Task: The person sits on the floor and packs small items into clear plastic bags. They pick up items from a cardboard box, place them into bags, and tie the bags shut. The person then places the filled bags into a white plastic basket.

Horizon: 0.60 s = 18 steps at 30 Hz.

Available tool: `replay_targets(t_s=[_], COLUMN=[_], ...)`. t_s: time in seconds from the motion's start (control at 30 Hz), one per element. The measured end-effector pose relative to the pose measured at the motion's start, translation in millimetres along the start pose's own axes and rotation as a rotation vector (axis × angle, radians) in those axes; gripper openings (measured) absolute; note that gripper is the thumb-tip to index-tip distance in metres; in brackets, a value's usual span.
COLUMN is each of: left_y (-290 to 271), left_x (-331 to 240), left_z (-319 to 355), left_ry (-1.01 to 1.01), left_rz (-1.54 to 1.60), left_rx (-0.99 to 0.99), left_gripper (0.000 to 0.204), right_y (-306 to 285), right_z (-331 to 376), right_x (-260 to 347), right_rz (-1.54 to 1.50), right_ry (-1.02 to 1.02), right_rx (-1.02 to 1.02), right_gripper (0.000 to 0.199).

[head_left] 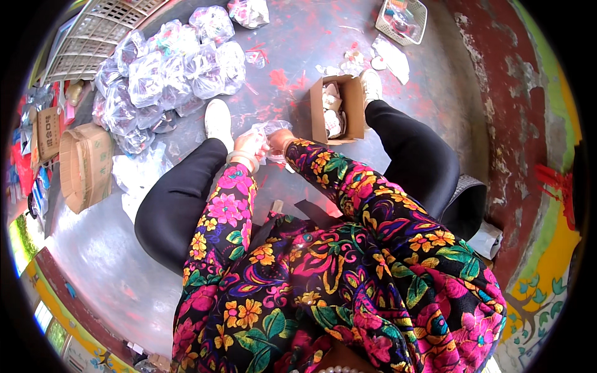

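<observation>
My left hand (250, 145) and my right hand (280, 140) are close together in front of me, between my feet. Both have their fingers closed on a clear plastic bag (273, 126), which shows above and between them. What the bag contains, if anything, is too small to make out. Just right of my right hand stands an open cardboard box (354, 112) with several white and dark wrapped items inside. My right shoe touches or nearly touches its far right corner; I cannot tell which.
Many filled clear bags (149, 78) are piled at the far left, below a white plastic crate (99, 37). Nearer on the left are an open carton (87, 168) and loose clear plastic (142, 171). A small white basket (401, 37) stands far right, near scattered scraps (353, 61).
</observation>
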State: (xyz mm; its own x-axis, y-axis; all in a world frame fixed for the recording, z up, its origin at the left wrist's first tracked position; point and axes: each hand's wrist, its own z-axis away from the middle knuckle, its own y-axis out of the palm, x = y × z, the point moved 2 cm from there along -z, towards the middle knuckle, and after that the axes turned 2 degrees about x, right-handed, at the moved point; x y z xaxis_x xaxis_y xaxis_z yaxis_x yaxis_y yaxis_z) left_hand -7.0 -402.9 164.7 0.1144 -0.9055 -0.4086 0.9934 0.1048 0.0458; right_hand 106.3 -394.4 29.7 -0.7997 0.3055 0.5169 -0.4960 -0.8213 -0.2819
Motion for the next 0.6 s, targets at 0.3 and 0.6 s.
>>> replay_targets(t_s=[0.3,0.6], left_y=[-39.6,-49.2], left_x=[2.0,10.4], left_z=[-23.5,-61.9], left_ry=[0.184,0.242], left_rz=[0.004,-0.478], left_rx=[-0.51,-0.389], left_gripper=[0.016,0.014], right_y=[-53.6,-74.2], right_z=[83.9,125.1], right_x=[25.1,37.2], right_rz=[0.445,0.465], right_ry=[0.028,0.012], right_rx=[-0.143,-0.232], right_gripper=[0.043,0.06])
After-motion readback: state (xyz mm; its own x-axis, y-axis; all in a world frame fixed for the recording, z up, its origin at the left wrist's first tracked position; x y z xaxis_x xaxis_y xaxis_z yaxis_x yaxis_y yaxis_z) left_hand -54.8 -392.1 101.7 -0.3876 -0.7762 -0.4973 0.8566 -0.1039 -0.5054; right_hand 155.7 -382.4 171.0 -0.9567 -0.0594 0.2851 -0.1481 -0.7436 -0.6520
